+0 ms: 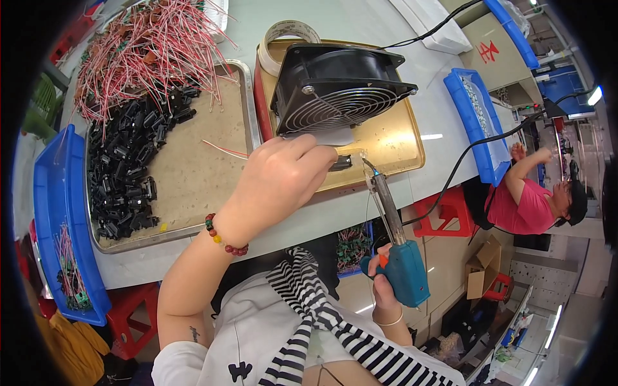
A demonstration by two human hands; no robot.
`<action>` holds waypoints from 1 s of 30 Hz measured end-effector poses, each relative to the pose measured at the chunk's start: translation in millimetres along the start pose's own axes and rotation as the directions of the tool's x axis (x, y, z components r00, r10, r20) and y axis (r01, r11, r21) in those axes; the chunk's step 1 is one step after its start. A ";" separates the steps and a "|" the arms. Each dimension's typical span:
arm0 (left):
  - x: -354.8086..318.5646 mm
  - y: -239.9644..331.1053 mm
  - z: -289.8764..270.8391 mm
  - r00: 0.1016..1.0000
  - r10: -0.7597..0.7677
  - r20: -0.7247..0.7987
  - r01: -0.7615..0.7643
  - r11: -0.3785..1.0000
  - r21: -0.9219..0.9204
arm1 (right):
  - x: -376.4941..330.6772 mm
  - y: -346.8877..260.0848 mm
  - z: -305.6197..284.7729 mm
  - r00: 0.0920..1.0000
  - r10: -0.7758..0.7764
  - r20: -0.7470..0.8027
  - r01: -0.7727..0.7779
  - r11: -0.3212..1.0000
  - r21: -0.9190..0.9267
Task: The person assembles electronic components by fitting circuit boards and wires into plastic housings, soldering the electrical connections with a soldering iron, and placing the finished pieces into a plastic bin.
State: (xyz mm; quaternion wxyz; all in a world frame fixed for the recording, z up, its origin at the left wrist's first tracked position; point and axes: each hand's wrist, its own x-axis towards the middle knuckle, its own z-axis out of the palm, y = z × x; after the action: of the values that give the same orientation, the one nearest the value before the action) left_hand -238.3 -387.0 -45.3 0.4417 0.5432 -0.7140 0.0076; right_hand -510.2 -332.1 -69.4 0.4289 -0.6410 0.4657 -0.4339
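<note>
My left hand [283, 170] is closed in a pinch above the near edge of a gold tray [409, 145]. A small black plastic part [341, 163] sticks out from its fingertips. Red and white wires [225, 150] trail out on the hand's other side; where they end under the hand is hidden. In my right hand [383, 286] is a teal soldering gun [407, 273], my fingers wrapped round its handle. Its tip points up at the tray, close beside the black part. Behind my left hand, a black fan [341, 87] with a wire grille stands on the gold tray.
A metal tray [251, 106] at left holds heaped black plastic parts [132, 161] and bundled red and white wires [154, 51]. A tape roll [273, 38] stands by the fan. Blue bins [61, 219] flank the table. A co-worker [524, 199] sits at right, beyond a black cable [457, 157].
</note>
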 end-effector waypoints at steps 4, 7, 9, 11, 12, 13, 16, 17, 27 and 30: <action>0.6 0.9 -0.6 1.000 -0.003 -0.012 0.003 1.000 -0.006 | -2.0 -1.9 0.1 0.999 0.048 0.022 -0.050 0.992 0.120; -0.7 -0.4 0.6 1.000 0.003 -0.022 -0.003 1.000 0.010 | -0.4 0.0 0.2 0.999 -0.018 0.031 0.018 1.000 0.021; 0.5 0.8 1.3 1.000 0.002 -0.022 -0.002 1.000 0.006 | -0.6 2.4 0.6 1.000 -0.025 -0.001 0.025 1.000 0.002; 0.7 1.2 1.1 1.000 0.000 -0.023 0.000 1.000 0.004 | -1.5 4.7 -0.1 1.000 -0.027 -0.001 0.027 0.999 -0.019; 0.5 1.2 0.7 1.000 0.000 -0.020 0.000 1.000 0.012 | -2.0 5.1 -0.4 1.000 -0.030 0.000 0.030 0.999 -0.040; 0.4 1.3 0.2 1.000 0.000 -0.017 0.000 1.000 0.019 | -2.3 5.3 -0.2 1.000 -0.030 0.001 0.030 0.999 -0.039; 0.7 1.6 0.9 1.000 0.002 -0.029 -0.001 1.000 0.010 | -2.9 6.3 -0.3 1.000 -0.019 -0.002 0.019 1.000 -0.011; 0.5 1.4 0.3 1.000 0.001 -0.029 -0.001 1.000 0.012 | -2.4 6.1 -0.6 1.000 -0.020 0.007 0.020 1.000 0.002; 9.0 -1.3 -31.8 0.949 -0.155 0.273 0.272 0.840 -0.469 | 0.9 9.0 -6.7 0.997 -0.001 0.082 -0.014 0.983 0.181; 12.7 -5.9 -40.9 0.935 -0.012 0.354 0.174 0.887 -0.428 | -0.9 13.2 -10.0 0.997 -0.013 0.078 -0.004 0.977 0.212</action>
State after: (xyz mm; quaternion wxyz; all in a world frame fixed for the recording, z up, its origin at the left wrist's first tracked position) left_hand -208.4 -379.1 -14.9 0.4251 0.4523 -0.7344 -0.2747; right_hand -522.9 -335.2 -79.6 0.5121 -0.6093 0.3978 -0.4563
